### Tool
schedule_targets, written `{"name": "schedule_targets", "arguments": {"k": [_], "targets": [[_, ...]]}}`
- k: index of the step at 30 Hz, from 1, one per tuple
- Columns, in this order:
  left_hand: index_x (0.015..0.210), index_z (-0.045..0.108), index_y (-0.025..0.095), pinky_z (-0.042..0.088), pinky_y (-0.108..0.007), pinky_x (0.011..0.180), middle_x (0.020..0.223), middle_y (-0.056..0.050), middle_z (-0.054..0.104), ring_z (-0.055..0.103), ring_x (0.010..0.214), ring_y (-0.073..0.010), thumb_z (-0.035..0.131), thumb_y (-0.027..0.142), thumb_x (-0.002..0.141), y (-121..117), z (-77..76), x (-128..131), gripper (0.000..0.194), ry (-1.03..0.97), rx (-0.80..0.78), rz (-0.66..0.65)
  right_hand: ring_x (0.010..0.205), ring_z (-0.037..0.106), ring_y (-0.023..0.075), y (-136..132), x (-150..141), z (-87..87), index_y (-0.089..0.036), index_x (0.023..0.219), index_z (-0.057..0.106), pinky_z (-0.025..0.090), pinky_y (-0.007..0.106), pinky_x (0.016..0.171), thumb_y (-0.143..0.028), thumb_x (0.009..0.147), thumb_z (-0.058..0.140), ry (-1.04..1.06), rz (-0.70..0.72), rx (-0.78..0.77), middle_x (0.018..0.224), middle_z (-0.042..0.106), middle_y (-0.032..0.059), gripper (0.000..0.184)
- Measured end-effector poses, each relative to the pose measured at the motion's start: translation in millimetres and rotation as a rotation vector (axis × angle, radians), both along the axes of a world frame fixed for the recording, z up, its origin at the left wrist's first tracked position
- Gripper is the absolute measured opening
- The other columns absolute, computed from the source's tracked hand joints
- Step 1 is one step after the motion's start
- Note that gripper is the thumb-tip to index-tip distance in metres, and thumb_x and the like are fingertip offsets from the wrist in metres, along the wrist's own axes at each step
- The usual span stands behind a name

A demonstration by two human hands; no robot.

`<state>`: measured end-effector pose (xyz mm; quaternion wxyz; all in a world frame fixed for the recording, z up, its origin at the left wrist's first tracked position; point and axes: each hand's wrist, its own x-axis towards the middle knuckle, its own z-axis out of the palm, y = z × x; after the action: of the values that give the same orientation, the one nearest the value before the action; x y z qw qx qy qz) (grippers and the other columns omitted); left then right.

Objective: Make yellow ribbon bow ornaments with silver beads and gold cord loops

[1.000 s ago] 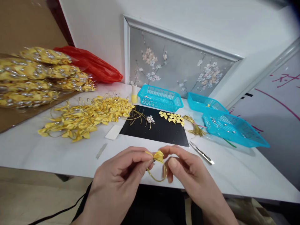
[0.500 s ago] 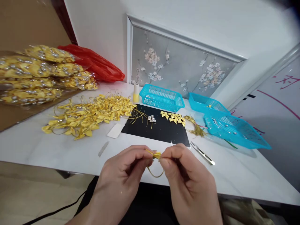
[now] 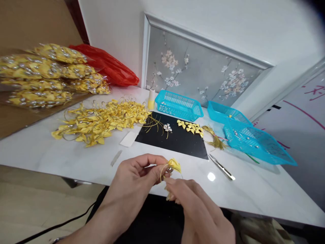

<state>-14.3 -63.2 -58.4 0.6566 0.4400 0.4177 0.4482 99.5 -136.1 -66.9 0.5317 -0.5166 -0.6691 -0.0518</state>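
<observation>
Between the thumb and fingers of my left hand (image 3: 146, 179) is a small yellow ribbon flower (image 3: 174, 164) with a silver bead under its petals. A thin gold cord (image 3: 160, 174) loops down from the flower toward my right hand (image 3: 195, 200). My right fingertips are pinched together just below the flower, at the cord's lower end; the exact grip is partly hidden. Beyond my hands, a black mat (image 3: 175, 144) carries yellow petal pieces (image 3: 190, 127), a cluster of silver beads (image 3: 167, 127) and loose gold cords (image 3: 154, 122).
A heap of finished yellow flowers (image 3: 101, 120) lies left, near bagged ones (image 3: 33, 69) and a red bag (image 3: 109, 66). Tweezers (image 3: 222, 167) and a cord bundle (image 3: 214, 138) lie right. Blue baskets (image 3: 177, 103) and a thread spool (image 3: 151, 100) stand behind.
My right hand has moved down and away from the flower, its fingers now lower. The flower has turned upward in my left hand, showing its petals and bead. The view has shifted slightly.
</observation>
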Motion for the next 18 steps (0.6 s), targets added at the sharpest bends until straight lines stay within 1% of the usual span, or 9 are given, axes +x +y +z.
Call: {"name": "schedule_targets", "arguments": {"k": [2, 4, 6, 9, 11, 14, 16, 18], "targets": [[0.073, 0.076, 0.018, 0.049, -0.017, 0.06, 0.068, 0.001, 0.072, 0.059, 0.062, -0.0101, 0.082, 0.031, 0.07, 0, 2.3, 1, 0.014, -0.011, -0.045, -0.016, 0.058, 0.064, 0.0102, 2, 9, 3.1, -0.025, 0.096, 0.063, 0.051, 0.02, 0.055, -0.008, 0.097, 0.042, 0.025, -0.009, -0.056, 0.071, 0.068, -0.0036, 0.027], [0.073, 0.075, 0.017, 0.05, -0.017, 0.063, 0.069, 0.0, 0.072, 0.06, 0.065, -0.0107, 0.083, 0.032, 0.069, 0, 4.0, 2, 0.017, -0.017, -0.079, -0.019, 0.059, 0.064, 0.0109, 4, 17, 5.5, -0.026, 0.089, 0.06, 0.05, 0.02, 0.054, -0.012, 0.095, 0.046, 0.003, -0.065, -0.079, 0.07, 0.068, -0.0046, 0.02], [0.073, 0.075, 0.016, 0.051, -0.017, 0.064, 0.07, 0.0, 0.072, 0.061, 0.066, -0.0109, 0.082, 0.032, 0.07, 0, 4.3, 3, 0.018, -0.037, -0.093, -0.021, 0.066, 0.064, 0.0118, 6, 21, 6.6, -0.024, 0.086, 0.061, 0.051, 0.02, 0.059, -0.009, 0.091, 0.054, -0.046, -0.099, -0.04, 0.076, 0.067, -0.0023, 0.017], [0.071, 0.074, 0.016, 0.051, -0.016, 0.063, 0.069, 0.001, 0.071, 0.061, 0.064, -0.0102, 0.081, 0.029, 0.071, 1, 2.8, 4, 0.014, -0.048, -0.095, -0.017, 0.072, 0.062, 0.0109, 9, 24, 7.4, -0.023, 0.083, 0.064, 0.05, 0.02, 0.061, -0.004, 0.087, 0.059, -0.091, -0.137, 0.013, 0.084, 0.062, 0.0007, 0.02], [0.071, 0.074, 0.018, 0.051, -0.016, 0.064, 0.069, 0.001, 0.072, 0.062, 0.065, -0.0101, 0.08, 0.027, 0.072, 1, 1.8, 5, 0.011, -0.025, -0.085, -0.008, 0.067, 0.06, 0.0088, 10, 25, 8.6, -0.023, 0.088, 0.065, 0.049, 0.017, 0.058, -0.005, 0.087, 0.059, -0.04, -0.132, -0.006, 0.083, 0.062, -0.0003, 0.019], [0.07, 0.075, 0.02, 0.052, -0.014, 0.064, 0.067, 0.003, 0.072, 0.064, 0.066, -0.0097, 0.078, 0.027, 0.074, 0, 2.3, 6, 0.009, 0.035, -0.024, 0.033, 0.064, 0.061, 0.0075, 10, 27, 11.4, -0.022, 0.103, 0.064, 0.051, 0.015, 0.059, -0.006, 0.09, 0.055, 0.047, -0.067, -0.021, 0.079, 0.064, -0.0025, 0.022], [0.068, 0.075, 0.021, 0.052, -0.014, 0.062, 0.064, 0.004, 0.071, 0.063, 0.064, -0.0098, 0.077, 0.026, 0.074, 0, 3.7, 6, 0.009, 0.085, 0.03, 0.058, 0.071, 0.063, 0.0084, 10, 29, 12.7, -0.021, 0.102, 0.064, 0.051, 0.015, 0.062, -0.006, 0.091, 0.05, 0.012, -0.048, -0.034, 0.084, 0.064, -0.0007, 0.024], [0.067, 0.076, 0.021, 0.052, -0.014, 0.061, 0.063, 0.004, 0.071, 0.063, 0.063, -0.0104, 0.076, 0.026, 0.074, -2, 5.0, 6, 0.009, 0.109, 0.076, 0.061, 0.081, 0.065, 0.0111, 10, 30, 12.5, -0.019, 0.1, 0.064, 0.054, 0.018, 0.069, -0.008, 0.092, 0.049, -0.075, -0.038, -0.084, 0.092, 0.063, 0.003, 0.021]]}}
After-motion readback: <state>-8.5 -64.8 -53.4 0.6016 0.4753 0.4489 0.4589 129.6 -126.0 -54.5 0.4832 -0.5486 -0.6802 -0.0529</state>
